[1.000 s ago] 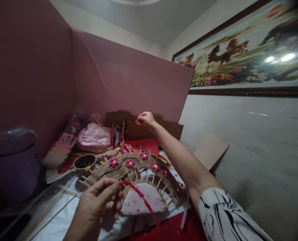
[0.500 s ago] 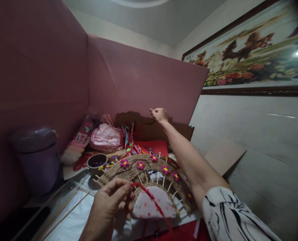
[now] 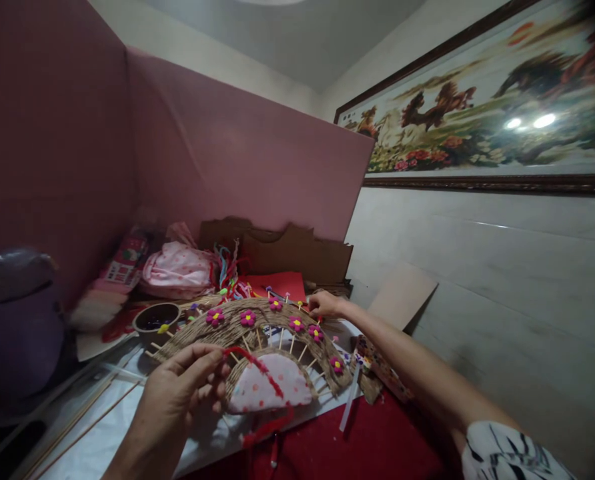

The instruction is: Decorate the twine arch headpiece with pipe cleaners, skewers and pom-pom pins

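My left hand [image 3: 190,383] pinches one end of a fuzzy red yarn strand [image 3: 260,365] between thumb and fingertips. The strand droops over a half-round white pad with coloured dots [image 3: 262,393], and its lower part hangs near the red cloth. Around the pad stands a fan-shaped piece wound with jute twine [image 3: 232,313], held apart by thin sticks and decorated with magenta flowers [image 3: 248,318]. Beyond the fan's far right edge, my right hand [image 3: 326,305] reaches down with curled fingers. What those fingers hold, if anything, is hidden.
A cup [image 3: 156,319] of dark contents stands left of the fan. Behind lie a pink dotted cloth bundle [image 3: 180,270], colourful yarn strands and torn cardboard [image 3: 277,243]. A purple bin [image 3: 15,340] is at far left. A glue stick [image 3: 350,403] lies right, near red cloth [image 3: 357,443].
My right hand has come down from its raised position before the pink panel to behind the fan. My left hand still pinches the red yarn. The view has swung rightward.
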The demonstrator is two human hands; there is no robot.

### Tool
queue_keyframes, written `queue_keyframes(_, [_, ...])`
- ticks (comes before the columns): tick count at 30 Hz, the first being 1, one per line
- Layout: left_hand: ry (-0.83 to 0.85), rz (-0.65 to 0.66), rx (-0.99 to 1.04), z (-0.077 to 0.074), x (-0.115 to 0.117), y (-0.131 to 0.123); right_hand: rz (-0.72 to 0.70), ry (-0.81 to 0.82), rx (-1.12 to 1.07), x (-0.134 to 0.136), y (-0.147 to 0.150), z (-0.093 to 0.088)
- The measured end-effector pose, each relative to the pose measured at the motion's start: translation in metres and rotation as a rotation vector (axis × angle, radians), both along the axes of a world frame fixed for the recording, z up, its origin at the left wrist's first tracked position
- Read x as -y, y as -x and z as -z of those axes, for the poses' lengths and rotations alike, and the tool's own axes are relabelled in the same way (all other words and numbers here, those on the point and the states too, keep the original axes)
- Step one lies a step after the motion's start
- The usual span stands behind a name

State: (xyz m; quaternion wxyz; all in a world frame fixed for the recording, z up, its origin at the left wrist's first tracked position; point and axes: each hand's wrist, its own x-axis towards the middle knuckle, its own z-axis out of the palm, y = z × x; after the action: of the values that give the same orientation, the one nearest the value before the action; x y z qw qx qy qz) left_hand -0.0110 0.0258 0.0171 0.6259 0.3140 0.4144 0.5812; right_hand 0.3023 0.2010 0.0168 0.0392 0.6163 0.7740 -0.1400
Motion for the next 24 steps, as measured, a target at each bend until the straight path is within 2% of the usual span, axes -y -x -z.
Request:
queue_keyframes(6, [0.001,-0.038,0.011,-0.002,0.001,0.0,-0.03,0.046,0.065,-0.01,0.009,-0.004])
queue_keyframes(11, [-0.007,-0.038,0.007,-0.005,0.002,-0.001,-0.009,0.011,0.076,-0.012,0.014,-0.012])
queue_keyframes(19, [-0.041,-0.043,-0.024,-0.006,-0.001,0.002,0.037,-0.114,-0.005,-0.017,-0.002,-0.057])
queue_keyframes(24, [-0.082,-0.03,-0.005,-0.007,-0.004,0.005,0.073,-0.169,-0.126,0.009,-0.017,-0.087])
